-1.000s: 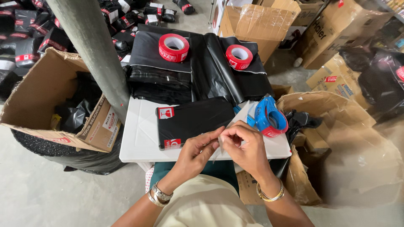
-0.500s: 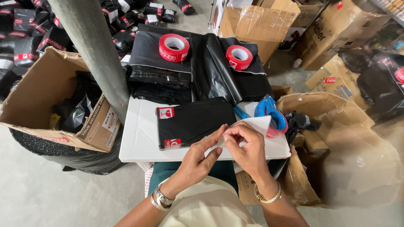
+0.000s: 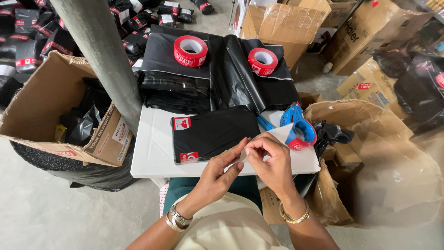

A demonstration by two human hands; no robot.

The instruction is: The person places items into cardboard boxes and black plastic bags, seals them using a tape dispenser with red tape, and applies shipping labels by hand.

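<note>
White table (image 3: 152,157) carries a black parcel (image 3: 212,132); at its 4 o'clock my left hand (image 3: 219,173) and right hand (image 3: 273,162) pinch a white sheet (image 3: 280,134) for peeling.

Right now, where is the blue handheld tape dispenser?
In the head view, the blue handheld tape dispenser sits at the right end of the small white table, right of the flat black plastic parcel and just beyond the right hand.

Both hands (image 3: 249,162) on white sheet (image 3: 277,135) beside black parcel (image 3: 213,133)
</note>
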